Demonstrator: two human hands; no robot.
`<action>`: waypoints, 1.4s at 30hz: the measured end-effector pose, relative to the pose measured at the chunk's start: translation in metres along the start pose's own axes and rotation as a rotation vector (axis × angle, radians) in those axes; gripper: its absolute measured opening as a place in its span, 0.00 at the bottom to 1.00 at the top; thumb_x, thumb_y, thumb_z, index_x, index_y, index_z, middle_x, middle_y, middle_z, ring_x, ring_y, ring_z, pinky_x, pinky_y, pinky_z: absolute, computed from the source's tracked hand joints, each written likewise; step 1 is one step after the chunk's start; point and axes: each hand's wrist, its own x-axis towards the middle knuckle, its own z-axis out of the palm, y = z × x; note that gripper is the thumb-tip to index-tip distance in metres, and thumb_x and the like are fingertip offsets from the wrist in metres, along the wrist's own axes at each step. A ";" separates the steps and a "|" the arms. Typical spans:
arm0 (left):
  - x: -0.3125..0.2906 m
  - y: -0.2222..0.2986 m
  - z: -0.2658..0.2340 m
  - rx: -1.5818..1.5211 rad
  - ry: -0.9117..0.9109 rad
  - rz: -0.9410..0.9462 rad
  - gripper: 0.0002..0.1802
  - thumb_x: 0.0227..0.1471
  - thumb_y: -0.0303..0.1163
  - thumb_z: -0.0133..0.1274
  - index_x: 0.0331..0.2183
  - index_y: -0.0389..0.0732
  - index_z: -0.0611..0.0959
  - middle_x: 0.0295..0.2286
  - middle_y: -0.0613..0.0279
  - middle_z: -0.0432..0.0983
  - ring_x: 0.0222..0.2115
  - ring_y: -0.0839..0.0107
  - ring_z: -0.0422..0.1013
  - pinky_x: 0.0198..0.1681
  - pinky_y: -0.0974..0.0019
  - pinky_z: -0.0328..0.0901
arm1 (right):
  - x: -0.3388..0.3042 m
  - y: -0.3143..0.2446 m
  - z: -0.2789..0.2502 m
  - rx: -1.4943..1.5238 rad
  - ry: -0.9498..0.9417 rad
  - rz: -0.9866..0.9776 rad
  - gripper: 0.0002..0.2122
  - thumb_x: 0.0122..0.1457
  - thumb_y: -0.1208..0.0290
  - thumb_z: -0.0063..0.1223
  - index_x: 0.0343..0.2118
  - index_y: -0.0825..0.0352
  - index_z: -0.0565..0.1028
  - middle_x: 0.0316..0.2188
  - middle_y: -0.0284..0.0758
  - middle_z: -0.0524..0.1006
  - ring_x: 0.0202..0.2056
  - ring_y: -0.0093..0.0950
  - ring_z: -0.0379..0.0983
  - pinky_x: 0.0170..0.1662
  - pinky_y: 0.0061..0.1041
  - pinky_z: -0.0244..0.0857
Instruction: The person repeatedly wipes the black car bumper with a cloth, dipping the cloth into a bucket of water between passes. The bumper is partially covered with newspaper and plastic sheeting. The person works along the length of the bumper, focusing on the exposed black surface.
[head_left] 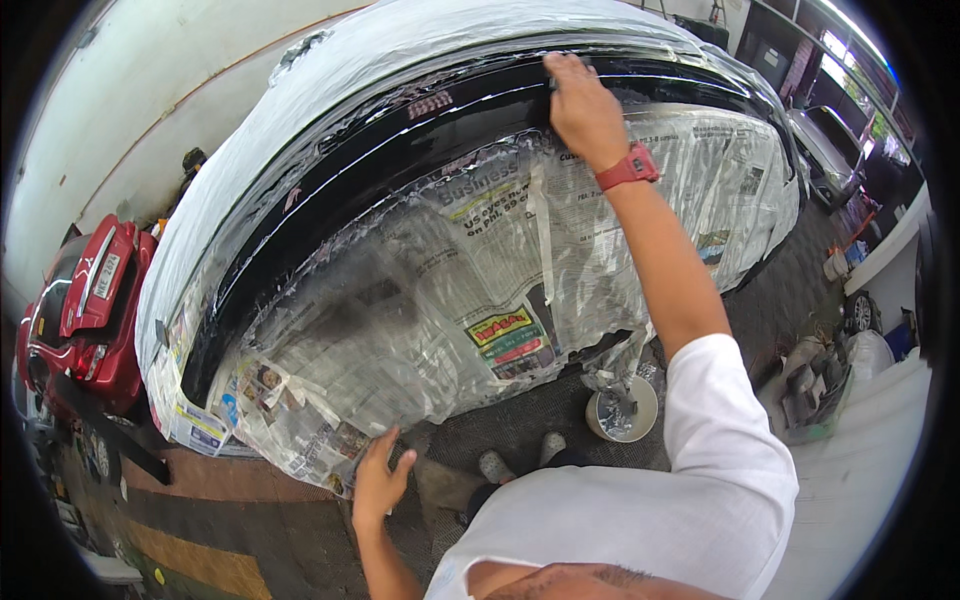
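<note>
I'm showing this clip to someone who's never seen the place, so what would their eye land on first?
Probably the broad sheet of newspaper covering the middle of the view, with a glossy black band arching above it. Next, the right hand on that band, a red watch at its wrist. Then the red car at the far left.
</note>
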 end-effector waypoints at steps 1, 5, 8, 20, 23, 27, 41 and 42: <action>0.001 -0.001 0.002 0.010 -0.022 0.002 0.32 0.66 0.43 0.63 0.65 0.38 0.79 0.60 0.38 0.78 0.60 0.41 0.75 0.64 0.49 0.68 | -0.001 -0.004 0.002 0.025 -0.056 0.078 0.15 0.59 0.75 0.51 0.48 0.70 0.78 0.46 0.49 0.81 0.51 0.50 0.78 0.59 0.48 0.72; 0.041 0.043 0.029 0.028 -0.059 0.103 0.31 0.66 0.42 0.63 0.65 0.38 0.79 0.58 0.40 0.79 0.59 0.42 0.76 0.63 0.49 0.68 | 0.010 -0.136 0.022 0.268 -0.160 0.070 0.14 0.60 0.75 0.49 0.47 0.68 0.79 0.47 0.48 0.81 0.52 0.50 0.77 0.58 0.47 0.72; 0.076 0.069 0.049 0.004 -0.131 0.190 0.31 0.67 0.42 0.62 0.65 0.38 0.79 0.58 0.42 0.79 0.59 0.44 0.76 0.64 0.50 0.68 | -0.003 -0.190 0.050 0.290 -0.224 -0.091 0.22 0.61 0.76 0.49 0.59 0.76 0.76 0.61 0.58 0.77 0.67 0.53 0.72 0.73 0.47 0.62; 0.032 0.028 0.065 -0.083 0.009 -0.010 0.32 0.67 0.47 0.62 0.63 0.37 0.81 0.57 0.43 0.81 0.57 0.47 0.78 0.60 0.52 0.70 | -0.045 -0.042 0.010 0.117 -0.135 0.058 0.29 0.57 0.79 0.50 0.64 0.75 0.71 0.65 0.55 0.73 0.71 0.55 0.65 0.75 0.52 0.56; 0.062 0.066 0.071 -0.101 -0.072 0.085 0.30 0.67 0.42 0.62 0.63 0.36 0.80 0.58 0.43 0.81 0.59 0.51 0.77 0.62 0.51 0.69 | -0.050 -0.108 0.008 0.375 -0.283 -0.042 0.27 0.64 0.76 0.45 0.67 0.74 0.71 0.71 0.53 0.70 0.74 0.51 0.62 0.77 0.53 0.52; 0.054 0.051 0.073 -0.174 0.003 0.053 0.29 0.67 0.43 0.63 0.62 0.36 0.81 0.57 0.43 0.81 0.59 0.49 0.77 0.62 0.53 0.69 | -0.073 0.036 -0.024 0.175 -0.255 0.063 0.28 0.63 0.80 0.47 0.68 0.75 0.70 0.70 0.53 0.70 0.73 0.50 0.63 0.77 0.51 0.55; 0.106 0.111 0.103 -0.171 -0.138 0.223 0.26 0.66 0.36 0.63 0.62 0.39 0.82 0.58 0.45 0.80 0.59 0.50 0.77 0.63 0.54 0.68 | -0.103 0.124 -0.052 0.126 -0.325 0.247 0.30 0.64 0.80 0.42 0.72 0.74 0.66 0.73 0.56 0.66 0.75 0.52 0.59 0.77 0.49 0.54; 0.103 0.110 0.103 -0.156 -0.127 0.201 0.27 0.66 0.35 0.63 0.62 0.38 0.81 0.57 0.45 0.81 0.58 0.52 0.78 0.63 0.55 0.69 | -0.104 0.129 -0.051 0.081 -0.321 0.319 0.31 0.64 0.80 0.43 0.72 0.73 0.66 0.73 0.56 0.65 0.75 0.52 0.59 0.77 0.49 0.54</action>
